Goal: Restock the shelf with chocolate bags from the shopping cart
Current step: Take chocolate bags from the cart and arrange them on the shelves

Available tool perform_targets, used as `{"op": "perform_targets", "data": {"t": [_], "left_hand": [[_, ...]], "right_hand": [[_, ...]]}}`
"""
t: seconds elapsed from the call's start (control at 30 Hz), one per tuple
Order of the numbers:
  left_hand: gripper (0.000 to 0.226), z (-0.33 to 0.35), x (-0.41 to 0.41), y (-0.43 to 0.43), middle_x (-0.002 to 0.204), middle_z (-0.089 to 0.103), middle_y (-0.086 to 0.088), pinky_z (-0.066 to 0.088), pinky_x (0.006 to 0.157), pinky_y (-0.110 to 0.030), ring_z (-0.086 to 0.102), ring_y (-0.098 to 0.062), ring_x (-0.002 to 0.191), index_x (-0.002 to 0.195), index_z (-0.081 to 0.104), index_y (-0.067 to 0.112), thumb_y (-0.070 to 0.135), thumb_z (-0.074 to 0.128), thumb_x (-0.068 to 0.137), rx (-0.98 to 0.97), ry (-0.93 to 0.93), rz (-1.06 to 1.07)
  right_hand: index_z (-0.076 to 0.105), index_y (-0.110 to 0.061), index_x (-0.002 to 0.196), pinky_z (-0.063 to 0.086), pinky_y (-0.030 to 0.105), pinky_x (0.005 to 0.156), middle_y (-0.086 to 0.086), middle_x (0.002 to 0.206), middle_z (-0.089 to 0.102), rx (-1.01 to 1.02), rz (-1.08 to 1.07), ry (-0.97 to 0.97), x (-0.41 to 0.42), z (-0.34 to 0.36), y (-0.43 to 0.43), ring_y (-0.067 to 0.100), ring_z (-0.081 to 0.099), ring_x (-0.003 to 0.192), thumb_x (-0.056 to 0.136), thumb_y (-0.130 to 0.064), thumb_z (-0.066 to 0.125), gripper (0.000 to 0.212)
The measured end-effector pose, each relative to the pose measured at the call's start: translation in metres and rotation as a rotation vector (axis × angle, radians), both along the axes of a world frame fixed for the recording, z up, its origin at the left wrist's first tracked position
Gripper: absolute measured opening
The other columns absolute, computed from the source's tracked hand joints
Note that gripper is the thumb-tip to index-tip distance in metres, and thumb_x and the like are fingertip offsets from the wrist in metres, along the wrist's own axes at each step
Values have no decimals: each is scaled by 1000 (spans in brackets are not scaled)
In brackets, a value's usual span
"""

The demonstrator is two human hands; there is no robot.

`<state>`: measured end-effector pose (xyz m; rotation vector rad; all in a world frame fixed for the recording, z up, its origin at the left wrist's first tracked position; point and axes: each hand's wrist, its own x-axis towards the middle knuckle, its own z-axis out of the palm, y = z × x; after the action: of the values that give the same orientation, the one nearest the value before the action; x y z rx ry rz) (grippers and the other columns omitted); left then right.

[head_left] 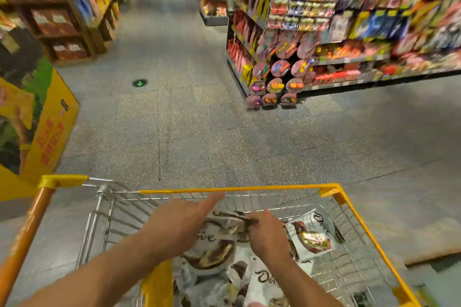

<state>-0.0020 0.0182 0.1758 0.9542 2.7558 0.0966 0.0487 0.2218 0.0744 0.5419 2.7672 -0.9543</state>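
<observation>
Since the chocolate bags [311, 234] lie piled in the shopping cart [224, 189], restocking looks barely begun, with nothing carried to the shelf [349, 57] yet. Right hand [268, 232] pinches the crumpled edge of the top bag [224, 229]. Left hand [179, 222] hovers beside it, fingers straight, holding nothing. Speckled grey floor [199, 132], store aisle, blurred candy racks right, yellow display box [50, 119] left.

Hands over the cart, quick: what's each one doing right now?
Left hand: open, fingers straight, holding nothing.
Right hand: pinching the top of a chocolate bag.
</observation>
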Motion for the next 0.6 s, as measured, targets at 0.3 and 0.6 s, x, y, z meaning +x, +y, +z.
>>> {"op": "perform_targets", "data": {"t": [0.3,0.6], "left_hand": [[14,161,-3,80,100,68,5,49,73,-34,63,-18,93,103,59,28,35,50,95,-11,241,-370],[13,308,72,207,97,65,9,45,69,-32,61,-15,96,104,59,34,37,51,94,224,439,-637]], "right_hand": [[75,-30,87,48,24,69,-14,83,73,-259,-220,439,55,192,62,1,65,81,95,-30,60,17],[69,-27,75,47,35,64,-6,70,67,-209,-553,761,188,352,160,6,58,68,94,-25,60,20]]}}
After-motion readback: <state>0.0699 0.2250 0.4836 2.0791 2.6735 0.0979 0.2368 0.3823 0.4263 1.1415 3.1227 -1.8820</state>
